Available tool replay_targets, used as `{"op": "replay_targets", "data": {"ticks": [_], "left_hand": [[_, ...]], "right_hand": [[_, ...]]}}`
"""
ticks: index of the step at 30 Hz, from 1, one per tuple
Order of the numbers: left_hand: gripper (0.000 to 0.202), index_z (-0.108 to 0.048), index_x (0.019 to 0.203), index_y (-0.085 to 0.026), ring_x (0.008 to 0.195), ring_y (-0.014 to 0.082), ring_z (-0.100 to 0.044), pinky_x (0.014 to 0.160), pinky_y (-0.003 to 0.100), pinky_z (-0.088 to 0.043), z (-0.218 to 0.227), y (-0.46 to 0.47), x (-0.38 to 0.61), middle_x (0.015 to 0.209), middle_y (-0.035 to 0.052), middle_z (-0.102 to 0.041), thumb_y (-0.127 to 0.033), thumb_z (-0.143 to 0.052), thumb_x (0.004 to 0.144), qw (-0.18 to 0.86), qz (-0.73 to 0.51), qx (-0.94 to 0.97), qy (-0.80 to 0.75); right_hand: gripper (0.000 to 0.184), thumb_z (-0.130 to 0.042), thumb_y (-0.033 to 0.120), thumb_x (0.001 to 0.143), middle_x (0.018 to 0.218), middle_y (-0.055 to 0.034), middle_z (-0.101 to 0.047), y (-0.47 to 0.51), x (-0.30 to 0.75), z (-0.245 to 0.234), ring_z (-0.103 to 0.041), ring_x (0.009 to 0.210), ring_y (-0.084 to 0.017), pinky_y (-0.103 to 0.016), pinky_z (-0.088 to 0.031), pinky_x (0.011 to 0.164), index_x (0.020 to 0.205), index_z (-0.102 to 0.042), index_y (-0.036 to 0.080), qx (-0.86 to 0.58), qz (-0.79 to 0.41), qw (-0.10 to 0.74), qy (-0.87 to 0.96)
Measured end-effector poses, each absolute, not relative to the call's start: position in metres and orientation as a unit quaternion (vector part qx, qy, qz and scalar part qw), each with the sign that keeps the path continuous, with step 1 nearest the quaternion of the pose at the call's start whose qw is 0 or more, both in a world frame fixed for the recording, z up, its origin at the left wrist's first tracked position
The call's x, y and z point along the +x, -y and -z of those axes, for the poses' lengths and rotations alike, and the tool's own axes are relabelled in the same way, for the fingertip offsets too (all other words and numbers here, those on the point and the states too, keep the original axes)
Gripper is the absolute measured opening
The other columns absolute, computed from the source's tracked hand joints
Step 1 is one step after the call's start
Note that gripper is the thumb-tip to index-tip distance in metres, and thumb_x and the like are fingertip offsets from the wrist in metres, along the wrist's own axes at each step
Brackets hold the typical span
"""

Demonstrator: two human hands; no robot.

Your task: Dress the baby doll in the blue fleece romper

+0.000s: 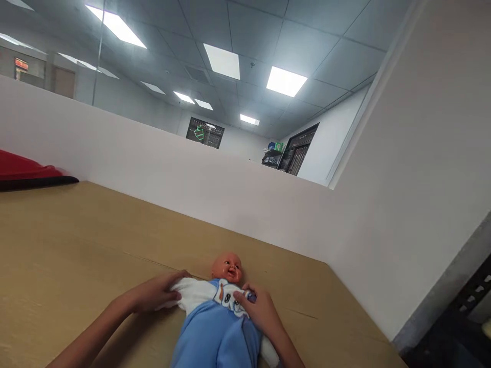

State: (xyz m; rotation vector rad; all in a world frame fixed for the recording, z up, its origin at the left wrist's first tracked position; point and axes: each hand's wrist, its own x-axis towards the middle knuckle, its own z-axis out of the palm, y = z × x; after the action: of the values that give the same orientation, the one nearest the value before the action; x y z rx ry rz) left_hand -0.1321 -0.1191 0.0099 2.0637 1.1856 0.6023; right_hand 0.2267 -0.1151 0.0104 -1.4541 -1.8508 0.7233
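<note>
A baby doll lies on its back on the tan table, head pointing away from me. It wears a blue overall with white sleeves. My left hand is closed around the doll's white sleeve on the left side. My right hand pinches the blue strap near the doll's shoulder on the right side. Both forearms reach in from the bottom edge.
A white partition wall runs along the back of the table and a second white wall closes the right side. A red and black object lies at the far left. A dark rack shows at the bottom right.
</note>
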Motion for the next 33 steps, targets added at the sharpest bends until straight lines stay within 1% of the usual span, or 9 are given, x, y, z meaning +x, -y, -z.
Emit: {"op": "replay_targets", "data": {"ticks": [4,6,11,13,16,21,24,27,33], "left_hand": [[0.053,-0.063,0.134,-0.016,0.129,0.0358,-0.059,0.112,0.051,-0.044,-0.002,0.11,-0.115,0.138,0.0165,-0.066,-0.017,-0.053,0.082,0.216,-0.287,0.814,-0.457],[0.05,-0.063,0.135,-0.018,0.136,0.0353,-0.053,0.118,0.054,-0.039,-0.008,0.116,-0.103,0.143,0.0163,-0.061,-0.016,-0.05,0.086,0.188,-0.328,0.808,-0.453],[0.032,-0.063,0.134,-0.029,0.137,0.0262,-0.053,0.119,0.045,-0.04,-0.044,0.144,-0.048,0.141,0.0063,-0.063,-0.029,-0.048,0.106,0.201,-0.381,0.827,-0.36],[0.028,-0.064,0.13,-0.029,0.136,0.0246,-0.055,0.118,0.041,-0.042,-0.055,0.147,-0.018,0.139,0.0051,-0.066,-0.027,-0.053,0.105,0.198,-0.349,0.854,-0.331],[0.025,-0.068,0.124,-0.021,0.129,0.03,-0.06,0.113,0.046,-0.047,-0.058,0.136,0.024,0.13,0.0115,-0.072,-0.02,-0.057,0.102,0.155,-0.258,0.886,-0.354],[0.026,-0.074,0.112,-0.014,0.116,0.0396,-0.068,0.107,0.059,-0.048,-0.046,0.113,0.056,0.114,0.0184,-0.077,-0.007,-0.062,0.089,0.145,-0.212,0.897,-0.359],[0.035,-0.073,0.115,-0.02,0.123,0.0376,-0.064,0.104,0.055,-0.048,-0.04,0.112,0.057,0.12,0.0124,-0.076,-0.005,-0.065,0.084,0.167,-0.23,0.894,-0.348],[0.031,-0.073,0.11,-0.023,0.121,0.0355,-0.064,0.102,0.05,-0.047,-0.037,0.113,0.055,0.116,0.0091,-0.076,-0.009,-0.069,0.084,0.198,-0.258,0.884,-0.335],[0.023,-0.073,0.097,-0.024,0.1,0.0241,-0.068,0.089,0.034,-0.048,-0.042,0.115,0.056,0.101,0.0024,-0.074,-0.013,-0.068,0.078,0.267,-0.344,0.852,-0.291]], "right_hand": [[0.052,-0.059,0.068,0.088,0.093,-0.0082,-0.073,0.111,0.225,-0.003,-0.068,0.087,-0.028,-0.037,-0.051,0.079,0.104,-0.066,0.019,-0.54,-0.304,0.362,0.697],[0.052,-0.055,0.066,0.092,0.102,-0.0106,-0.074,0.12,0.235,0.001,-0.07,0.096,-0.028,-0.039,-0.054,0.087,0.114,-0.064,0.019,-0.536,-0.311,0.373,0.691],[0.045,-0.064,0.043,0.093,0.137,-0.0147,-0.066,0.161,0.296,0.01,-0.058,0.132,-0.033,-0.05,-0.04,0.12,0.133,-0.063,0.024,-0.553,-0.188,0.356,0.729],[0.06,-0.075,0.033,0.083,0.146,-0.0122,-0.063,0.177,0.324,0.016,-0.054,0.139,-0.034,-0.052,-0.036,0.124,0.141,-0.061,0.028,-0.521,-0.192,0.308,0.773],[0.076,-0.078,0.021,0.072,0.146,-0.0126,-0.063,0.193,0.353,0.028,-0.055,0.139,-0.036,-0.054,-0.04,0.121,0.145,-0.058,0.029,-0.498,-0.235,0.294,0.782],[0.052,-0.081,0.024,0.072,0.122,-0.0124,-0.076,0.194,0.358,0.05,-0.072,0.117,-0.037,-0.051,-0.056,0.104,0.122,-0.07,0.029,-0.52,-0.294,0.415,0.686],[0.049,-0.084,0.025,0.069,0.112,-0.011,-0.078,0.186,0.347,0.05,-0.077,0.103,-0.033,-0.042,-0.063,0.09,0.115,-0.068,0.025,-0.515,-0.286,0.547,0.594],[0.058,-0.086,0.03,0.072,0.117,-0.0106,-0.075,0.173,0.334,0.035,-0.077,0.096,-0.026,-0.034,-0.064,0.081,0.123,-0.061,0.025,-0.48,-0.287,0.636,0.531],[0.069,-0.087,0.03,0.075,0.132,-0.0107,-0.07,0.151,0.306,0.013,-0.074,0.105,-0.024,-0.034,-0.062,0.087,0.137,-0.058,0.027,-0.492,-0.195,0.59,0.61]]}}
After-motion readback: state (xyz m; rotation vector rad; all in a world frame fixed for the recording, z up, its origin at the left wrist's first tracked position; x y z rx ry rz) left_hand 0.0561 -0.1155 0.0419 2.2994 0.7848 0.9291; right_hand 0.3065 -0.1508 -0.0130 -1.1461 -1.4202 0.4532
